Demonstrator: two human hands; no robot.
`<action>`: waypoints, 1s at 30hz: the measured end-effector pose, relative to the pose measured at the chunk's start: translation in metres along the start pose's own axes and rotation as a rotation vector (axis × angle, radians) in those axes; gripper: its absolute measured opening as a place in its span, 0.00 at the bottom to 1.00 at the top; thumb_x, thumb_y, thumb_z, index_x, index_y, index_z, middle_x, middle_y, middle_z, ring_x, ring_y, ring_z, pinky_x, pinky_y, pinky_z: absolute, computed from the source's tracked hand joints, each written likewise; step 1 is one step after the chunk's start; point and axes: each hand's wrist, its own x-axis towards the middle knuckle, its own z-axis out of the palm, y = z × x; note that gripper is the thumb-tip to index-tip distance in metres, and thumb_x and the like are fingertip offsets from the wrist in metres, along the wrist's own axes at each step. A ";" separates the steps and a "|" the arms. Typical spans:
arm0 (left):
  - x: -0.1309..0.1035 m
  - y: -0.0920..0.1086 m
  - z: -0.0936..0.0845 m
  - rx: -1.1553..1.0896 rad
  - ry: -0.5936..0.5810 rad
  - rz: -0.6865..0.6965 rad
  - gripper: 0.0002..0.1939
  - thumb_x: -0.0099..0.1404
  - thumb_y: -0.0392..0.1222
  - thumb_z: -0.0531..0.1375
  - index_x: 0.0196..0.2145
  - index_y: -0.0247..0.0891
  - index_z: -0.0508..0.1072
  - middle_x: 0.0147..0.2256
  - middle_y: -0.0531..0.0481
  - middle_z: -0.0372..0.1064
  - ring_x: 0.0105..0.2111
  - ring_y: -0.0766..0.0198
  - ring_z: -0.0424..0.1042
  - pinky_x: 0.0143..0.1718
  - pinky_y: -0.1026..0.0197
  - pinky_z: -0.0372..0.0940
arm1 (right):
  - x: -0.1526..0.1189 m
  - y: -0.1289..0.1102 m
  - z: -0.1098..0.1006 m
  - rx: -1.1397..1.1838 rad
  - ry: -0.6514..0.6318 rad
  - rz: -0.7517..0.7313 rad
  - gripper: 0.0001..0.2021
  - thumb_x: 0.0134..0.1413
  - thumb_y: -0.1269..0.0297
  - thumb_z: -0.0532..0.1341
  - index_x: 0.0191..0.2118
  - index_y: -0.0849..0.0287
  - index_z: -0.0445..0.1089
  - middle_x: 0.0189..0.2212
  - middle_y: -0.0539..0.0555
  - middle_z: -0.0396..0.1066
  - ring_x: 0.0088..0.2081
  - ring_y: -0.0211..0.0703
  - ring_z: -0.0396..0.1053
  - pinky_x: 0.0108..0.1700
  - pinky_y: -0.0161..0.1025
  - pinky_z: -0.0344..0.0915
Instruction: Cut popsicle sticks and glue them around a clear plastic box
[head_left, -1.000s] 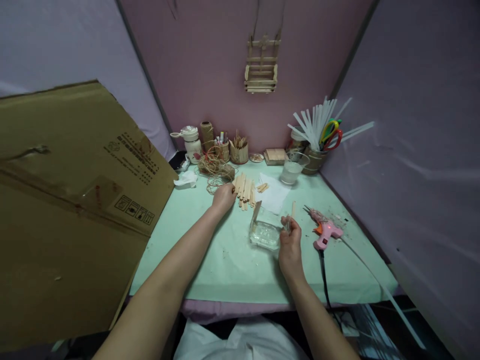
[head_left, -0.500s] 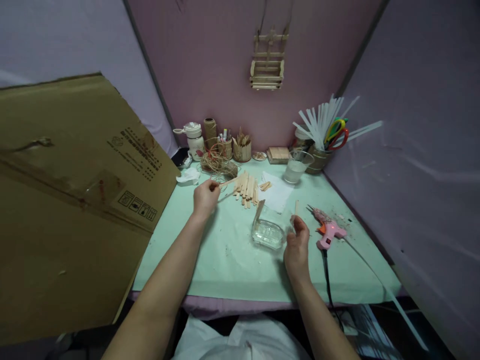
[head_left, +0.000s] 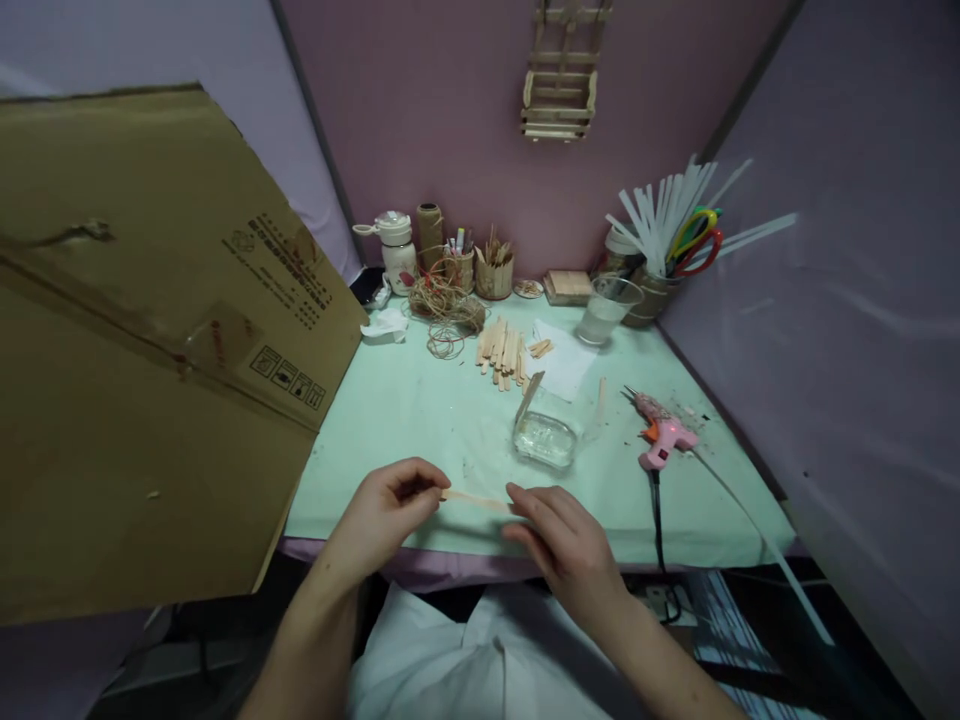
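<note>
My left hand (head_left: 394, 507) pinches the left end of a flat wooden craft stick (head_left: 478, 501) over the front of the table. At its other end, the thumb and fingers of my right hand (head_left: 570, 540) close on the stick. It lies nearly level between both hands. Just beyond sits a clear plastic container (head_left: 546, 440), with another stick (head_left: 602, 393) standing upright at its right side. A pile of craft sticks (head_left: 501, 350) lies farther back, beside a white sheet of paper (head_left: 570, 365) with a few short stick pieces on it.
A pink glue gun (head_left: 664, 435) lies at the right, its cord running off the front edge. Behind stand a plastic cup (head_left: 606, 310), a pot of white strips and scissors (head_left: 652, 300), twine (head_left: 442, 300) and a bottle (head_left: 397, 255). A large cardboard sheet (head_left: 150, 400) fills the left.
My left hand has drawn back from the stick pile with a stick. My right hand has left the container's right side and come to that stick's other end. The view has tilted down.
</note>
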 end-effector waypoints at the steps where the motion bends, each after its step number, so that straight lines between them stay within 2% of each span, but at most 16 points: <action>1: 0.000 -0.001 0.004 -0.022 -0.005 0.006 0.06 0.52 0.42 0.64 0.28 0.39 0.77 0.27 0.50 0.74 0.29 0.62 0.71 0.32 0.63 0.64 | -0.001 0.000 0.002 -0.006 0.001 0.009 0.22 0.64 0.69 0.59 0.62 0.51 0.63 0.38 0.56 0.75 0.38 0.46 0.73 0.37 0.43 0.73; 6: 0.000 -0.004 0.016 -0.157 -0.014 0.011 0.06 0.53 0.42 0.65 0.29 0.39 0.78 0.27 0.51 0.72 0.29 0.64 0.69 0.32 0.64 0.65 | -0.012 0.002 0.006 -0.001 0.026 0.094 0.15 0.64 0.69 0.58 0.54 0.54 0.71 0.32 0.55 0.76 0.33 0.45 0.73 0.33 0.41 0.71; 10: 0.000 -0.010 0.034 -0.370 -0.051 0.017 0.14 0.51 0.44 0.70 0.36 0.39 0.79 0.33 0.48 0.75 0.34 0.63 0.71 0.37 0.63 0.67 | -0.013 0.000 0.006 0.152 0.096 0.270 0.10 0.62 0.67 0.61 0.47 0.54 0.76 0.29 0.52 0.76 0.29 0.42 0.73 0.30 0.37 0.71; 15: 0.002 -0.018 0.061 -0.408 0.045 0.091 0.12 0.53 0.49 0.69 0.32 0.38 0.78 0.30 0.49 0.73 0.33 0.63 0.70 0.35 0.63 0.66 | -0.005 -0.004 0.010 0.283 0.069 0.387 0.08 0.61 0.64 0.62 0.42 0.54 0.78 0.27 0.51 0.76 0.28 0.42 0.73 0.30 0.37 0.70; 18: 0.005 -0.018 0.059 -0.386 0.075 0.143 0.12 0.55 0.49 0.68 0.30 0.39 0.77 0.30 0.50 0.72 0.30 0.64 0.68 0.33 0.63 0.66 | -0.003 -0.006 0.008 0.310 0.042 0.387 0.08 0.59 0.63 0.64 0.44 0.53 0.77 0.30 0.51 0.76 0.29 0.41 0.73 0.31 0.37 0.70; 20: 0.011 -0.015 0.049 -0.369 0.101 0.164 0.10 0.56 0.48 0.68 0.31 0.39 0.77 0.29 0.50 0.71 0.28 0.66 0.66 0.31 0.64 0.64 | -0.004 -0.003 -0.001 0.288 0.098 0.402 0.10 0.56 0.62 0.65 0.45 0.55 0.75 0.33 0.52 0.76 0.28 0.41 0.72 0.31 0.37 0.69; 23: 0.027 -0.009 0.032 -0.338 0.089 0.177 0.08 0.57 0.46 0.67 0.32 0.40 0.78 0.32 0.51 0.73 0.28 0.67 0.65 0.30 0.65 0.63 | -0.005 0.018 -0.028 0.116 0.305 0.562 0.10 0.57 0.56 0.62 0.40 0.56 0.73 0.34 0.54 0.73 0.28 0.42 0.70 0.30 0.39 0.67; 25: 0.041 -0.006 0.026 -0.318 0.011 0.169 0.07 0.56 0.45 0.67 0.30 0.40 0.78 0.34 0.50 0.74 0.28 0.67 0.66 0.31 0.65 0.63 | -0.006 0.043 -0.054 -0.097 0.433 0.766 0.14 0.58 0.49 0.59 0.35 0.56 0.70 0.27 0.52 0.71 0.27 0.44 0.68 0.32 0.40 0.65; 26: 0.047 -0.004 0.025 -0.304 -0.034 0.161 0.07 0.56 0.45 0.67 0.30 0.39 0.78 0.33 0.49 0.74 0.29 0.67 0.66 0.31 0.65 0.63 | -0.006 0.059 -0.067 -0.225 0.421 0.888 0.15 0.56 0.47 0.58 0.32 0.55 0.69 0.25 0.52 0.70 0.27 0.45 0.67 0.32 0.40 0.63; 27: 0.052 -0.003 0.026 -0.288 -0.079 0.158 0.07 0.56 0.44 0.67 0.30 0.39 0.78 0.33 0.49 0.74 0.29 0.66 0.67 0.31 0.65 0.64 | -0.006 0.074 -0.079 -0.346 0.334 1.004 0.16 0.55 0.46 0.58 0.29 0.55 0.67 0.24 0.53 0.70 0.27 0.47 0.67 0.32 0.41 0.62; 29: 0.060 -0.001 0.032 -0.252 -0.155 0.187 0.07 0.56 0.44 0.66 0.29 0.39 0.78 0.34 0.48 0.74 0.32 0.64 0.69 0.34 0.64 0.65 | -0.005 0.103 -0.096 -0.491 0.080 1.221 0.20 0.55 0.44 0.55 0.23 0.54 0.65 0.22 0.55 0.69 0.29 0.51 0.68 0.32 0.42 0.58; 30: 0.062 0.001 0.035 -0.230 -0.187 0.217 0.06 0.57 0.44 0.66 0.29 0.38 0.78 0.35 0.47 0.75 0.34 0.63 0.71 0.36 0.63 0.66 | -0.004 0.115 -0.102 -0.495 0.046 1.256 0.20 0.53 0.43 0.56 0.21 0.53 0.64 0.21 0.57 0.69 0.29 0.53 0.68 0.32 0.43 0.58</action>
